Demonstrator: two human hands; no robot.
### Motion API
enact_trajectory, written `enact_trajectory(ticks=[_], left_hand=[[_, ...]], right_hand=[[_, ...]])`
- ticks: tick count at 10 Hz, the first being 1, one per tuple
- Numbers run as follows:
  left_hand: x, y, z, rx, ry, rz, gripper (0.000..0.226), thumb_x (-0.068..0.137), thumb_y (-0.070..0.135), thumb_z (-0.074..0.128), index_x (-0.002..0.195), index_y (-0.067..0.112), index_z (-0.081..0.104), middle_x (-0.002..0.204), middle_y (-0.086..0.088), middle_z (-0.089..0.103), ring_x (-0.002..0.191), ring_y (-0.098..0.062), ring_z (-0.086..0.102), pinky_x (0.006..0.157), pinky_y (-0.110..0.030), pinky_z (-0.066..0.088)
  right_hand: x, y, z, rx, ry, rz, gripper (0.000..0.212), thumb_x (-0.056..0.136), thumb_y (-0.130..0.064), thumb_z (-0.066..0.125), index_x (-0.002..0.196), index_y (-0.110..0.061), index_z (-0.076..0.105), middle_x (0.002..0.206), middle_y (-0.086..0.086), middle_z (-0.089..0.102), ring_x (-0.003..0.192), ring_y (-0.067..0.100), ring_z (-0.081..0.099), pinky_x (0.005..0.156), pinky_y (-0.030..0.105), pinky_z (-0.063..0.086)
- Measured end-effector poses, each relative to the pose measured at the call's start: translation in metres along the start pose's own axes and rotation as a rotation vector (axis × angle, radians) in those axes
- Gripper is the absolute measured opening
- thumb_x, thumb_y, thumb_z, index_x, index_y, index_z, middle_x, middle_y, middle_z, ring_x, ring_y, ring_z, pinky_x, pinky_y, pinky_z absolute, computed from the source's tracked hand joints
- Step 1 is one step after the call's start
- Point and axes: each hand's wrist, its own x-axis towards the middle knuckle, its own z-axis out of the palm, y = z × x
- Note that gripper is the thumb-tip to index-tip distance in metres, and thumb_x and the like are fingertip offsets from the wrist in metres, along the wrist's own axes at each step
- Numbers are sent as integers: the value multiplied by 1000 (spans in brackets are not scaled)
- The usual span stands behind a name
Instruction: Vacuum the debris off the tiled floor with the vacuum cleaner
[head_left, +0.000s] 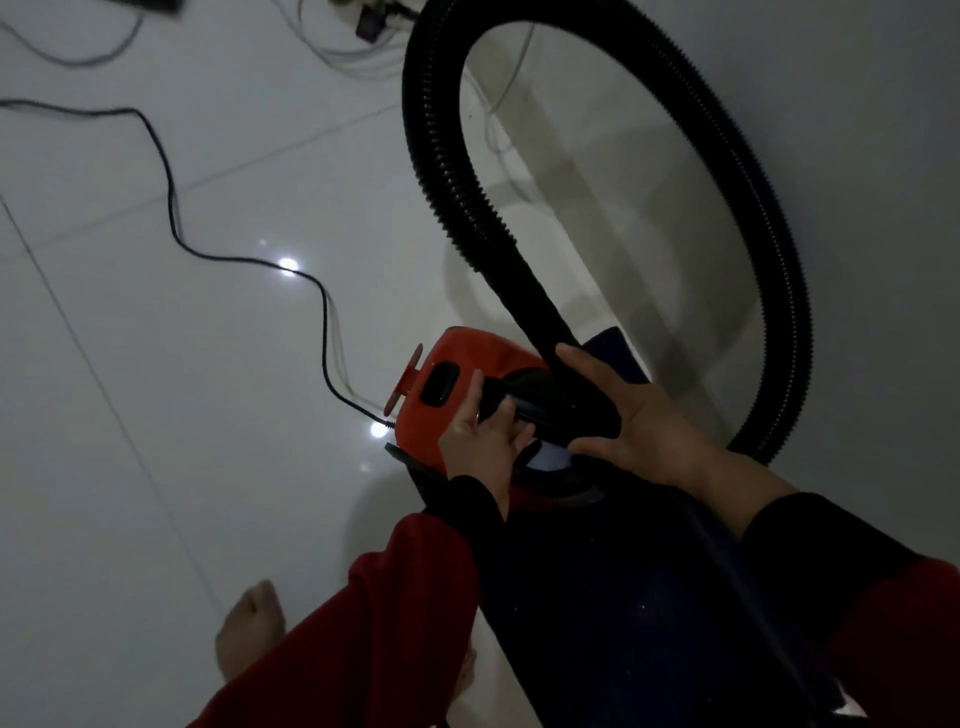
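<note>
The red vacuum cleaner (467, 379) sits on the pale tiled floor (156, 312) just below centre. The left hand (480, 441) curls its fingers around the vacuum's black handle (545, 410). The right hand (639, 421) (at about 3 o'clock from the left) rests on the handle with fingers spread. The hose (431, 156) loops toward 12 o'clock; a black cord (171, 208) trails to 10 o'clock.

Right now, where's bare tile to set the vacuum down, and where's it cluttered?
Free: the glossy white tiled floor left of the wavy black power cord, down to the bare foot. Crowded: around the red vacuum cleaner body, where the left hand and right hand work; the black ribbed hose loops by the wall; loose pale cables lie at the top.
</note>
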Motion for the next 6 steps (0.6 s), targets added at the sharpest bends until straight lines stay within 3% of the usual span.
enact_trajectory(ticks=[1, 2, 3, 4, 5, 6], left_hand=[[19, -21, -12, -12, 22, -7, 54, 93, 4, 53, 143, 19, 40, 94, 0, 67, 85, -11, 66, 68, -15, 57], [27, -34, -18, -4, 9, 3, 54, 93, 3, 52, 143, 21, 40, 82, 6, 69, 78, -7, 65, 67, -14, 57], [29, -38, -19, 28, 0, 20, 53, 94, 2, 51, 142, 22, 40, 82, -3, 66, 81, -8, 64, 70, -14, 57], [24, -37, -23, 167, -35, 60, 54, 95, 4, 50, 143, 26, 37, 88, -4, 65, 85, -9, 64, 81, -20, 56], [21, -24, -22, 397, -94, 67, 70, 93, 2, 50, 149, 31, 20, 128, -9, 58, 112, -21, 59, 100, -40, 47], [12, -8, -45, 747, -138, 39, 77, 82, 22, 60, 147, 36, 23, 124, -17, 62, 112, -36, 60, 97, -51, 48]], right_hand=[[9, 22, 19, 1, -16, -19, 100, 82, -4, 72, 128, -65, 9, 112, -38, 39, 90, -39, 41, 80, -11, 32], [11, 34, 32, 13, 1, -12, 98, 83, -3, 72, 133, -57, 8, 120, -40, 34, 110, -27, 35, 88, -10, 28], [11, 35, 36, -37, 24, -42, 100, 84, -6, 71, 138, -54, 2, 132, -28, 39, 114, -15, 38, 92, -7, 29], [4, 32, 43, -142, 60, -86, 100, 85, -10, 70, 138, -62, 4, 135, -1, 50, 117, 6, 50, 101, 16, 39], [-6, 22, 33, -237, 117, -114, 95, 84, -13, 70, 145, -49, 7, 148, 6, 32, 126, 17, 43, 100, 27, 40], [-42, 9, 32, -210, 246, -81, 88, 85, -15, 66, 146, -51, 13, 158, 9, 15, 137, 14, 25, 106, 27, 30]])
